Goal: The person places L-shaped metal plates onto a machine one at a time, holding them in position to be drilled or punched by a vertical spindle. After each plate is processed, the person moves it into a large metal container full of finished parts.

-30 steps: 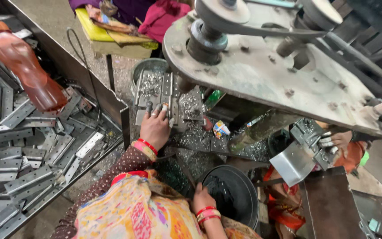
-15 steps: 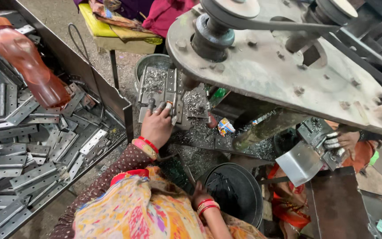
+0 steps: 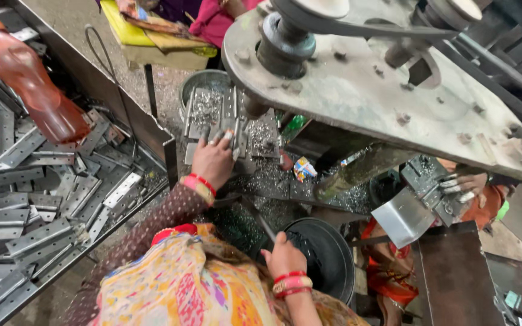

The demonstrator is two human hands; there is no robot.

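The left hand point(image 3: 212, 158) lies palm down on a flat metal strip point(image 3: 232, 124) that sits under the spindle of the drill machine point(image 3: 357, 84). Its fingers are spread and pressing on the near end of the strip, not wrapped around it. The strip runs lengthwise away from the person, straight ahead of that hand toward a grey metal bowl point(image 3: 203, 81) just beyond the machine's spindle.

The right hand point(image 3: 284, 256) is lower, well on the near side of the machine, resting on the rim of a black round pan point(image 3: 327, 253). It looks loosely curled, and I cannot tell whether it grips anything. The left hand is clearly the nearer one to the strip.

The desk point(image 3: 273, 181) under the machine is covered with bright metal shavings. To the left of the machine a long tray point(image 3: 146, 130) holds a heap of punched metal plates point(image 3: 37, 205), with an orange plastic bottle point(image 3: 31, 81) lying on them. To the right of the machine, another person's hand point(image 3: 469, 184) holds a folded metal piece point(image 3: 406, 217).
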